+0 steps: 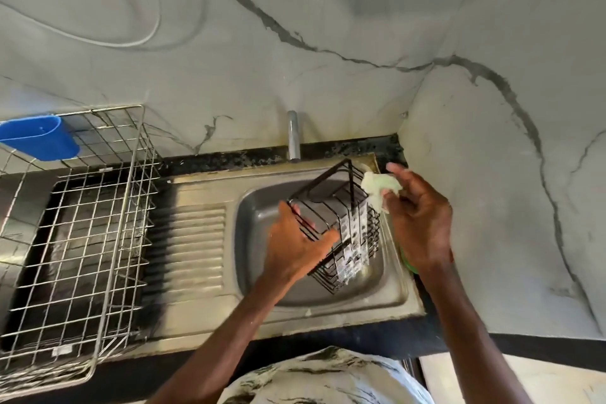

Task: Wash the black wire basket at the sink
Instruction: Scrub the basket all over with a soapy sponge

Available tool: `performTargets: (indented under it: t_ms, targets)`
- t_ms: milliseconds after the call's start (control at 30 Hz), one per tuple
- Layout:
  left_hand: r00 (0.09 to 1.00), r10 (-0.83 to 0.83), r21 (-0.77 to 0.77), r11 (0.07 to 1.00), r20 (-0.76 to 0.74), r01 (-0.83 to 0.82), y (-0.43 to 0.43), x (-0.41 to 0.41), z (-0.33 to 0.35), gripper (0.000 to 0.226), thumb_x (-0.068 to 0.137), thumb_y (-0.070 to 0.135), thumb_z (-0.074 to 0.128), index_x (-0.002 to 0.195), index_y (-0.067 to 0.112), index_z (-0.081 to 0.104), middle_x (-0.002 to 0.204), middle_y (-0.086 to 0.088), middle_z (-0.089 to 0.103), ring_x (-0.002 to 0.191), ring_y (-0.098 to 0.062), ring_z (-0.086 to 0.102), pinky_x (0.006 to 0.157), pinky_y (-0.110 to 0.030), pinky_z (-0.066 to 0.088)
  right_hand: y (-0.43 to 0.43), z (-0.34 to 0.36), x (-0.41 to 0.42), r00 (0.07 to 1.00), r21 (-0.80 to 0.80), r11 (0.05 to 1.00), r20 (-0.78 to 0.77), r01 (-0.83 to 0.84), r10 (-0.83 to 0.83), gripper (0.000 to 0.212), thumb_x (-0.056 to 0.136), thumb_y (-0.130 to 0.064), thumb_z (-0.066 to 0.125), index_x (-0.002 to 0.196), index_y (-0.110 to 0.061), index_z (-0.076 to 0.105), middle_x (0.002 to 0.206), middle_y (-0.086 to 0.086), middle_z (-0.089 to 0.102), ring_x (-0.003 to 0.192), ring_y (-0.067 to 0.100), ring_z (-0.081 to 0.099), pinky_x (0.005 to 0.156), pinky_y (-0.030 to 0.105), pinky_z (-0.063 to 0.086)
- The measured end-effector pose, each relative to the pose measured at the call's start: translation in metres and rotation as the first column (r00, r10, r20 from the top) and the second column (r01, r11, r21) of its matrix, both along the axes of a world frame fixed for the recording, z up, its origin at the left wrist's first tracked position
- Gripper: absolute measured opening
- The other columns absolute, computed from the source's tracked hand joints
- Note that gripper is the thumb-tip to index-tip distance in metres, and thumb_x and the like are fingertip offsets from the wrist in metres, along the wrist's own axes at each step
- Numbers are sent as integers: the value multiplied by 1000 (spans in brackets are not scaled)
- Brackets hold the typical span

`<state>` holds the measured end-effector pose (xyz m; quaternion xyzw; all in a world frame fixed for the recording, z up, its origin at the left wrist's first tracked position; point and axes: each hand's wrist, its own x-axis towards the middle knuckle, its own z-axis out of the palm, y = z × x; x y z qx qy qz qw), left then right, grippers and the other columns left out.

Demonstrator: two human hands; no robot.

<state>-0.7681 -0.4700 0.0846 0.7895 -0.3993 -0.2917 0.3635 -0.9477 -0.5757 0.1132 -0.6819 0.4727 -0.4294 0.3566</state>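
The black wire basket hangs tilted over the steel sink bowl, with white soap foam along its right side. My left hand grips the basket's left wall from below. My right hand holds a pale, soapy sponge against the basket's upper right edge. The tap stands behind the sink; no water stream is visible.
A large silver wire dish rack fills the counter to the left, with a blue plastic holder clipped to its back. The ribbed drainboard lies between rack and bowl. A marbled wall closes off the right side. Something green peeks out under my right wrist.
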Motion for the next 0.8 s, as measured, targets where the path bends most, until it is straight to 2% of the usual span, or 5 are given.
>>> performTargets:
  t_ms: [133,333,500,633,800]
  targets:
    - [984,-99,-41,993,150,106,-2,6,-5,76,64,66,74,116,17,49,91,12,60,81,-1,60,66,-18,48,-1,-7,15,940,-338,936,-340,-95,-28,28,95,7,57,117,-3,71,116,13,72,108,25,69,100,9,43]
    - [971,-122,-91,986,205,143,-2,13,-7,74,63,71,69,108,16,47,85,9,59,74,-6,59,60,-18,43,23,-7,9,912,-222,945,-384,-241,143,35,103,1,45,134,-2,62,140,13,60,133,6,50,111,7,33]
    - [944,-147,-95,979,294,182,-4,10,-7,77,62,72,69,108,14,48,84,8,56,70,-6,54,58,-21,43,24,-14,4,905,-305,940,-425,-150,6,35,92,18,56,119,2,72,123,17,69,113,25,69,104,10,44]
    - [941,-156,-92,977,302,191,-5,6,-5,83,61,77,64,110,12,50,84,10,53,70,-3,50,58,-16,36,35,-8,8,897,-326,933,-442,-150,-10,41,78,29,58,100,0,78,108,11,74,101,20,72,93,7,48]
    - [940,-149,-80,980,305,182,-6,7,-2,85,59,78,62,111,11,50,80,13,50,69,-1,51,59,-21,41,26,0,2,903,-256,960,-429,-111,-10,18,93,5,67,109,1,75,109,13,75,96,24,73,92,5,43]
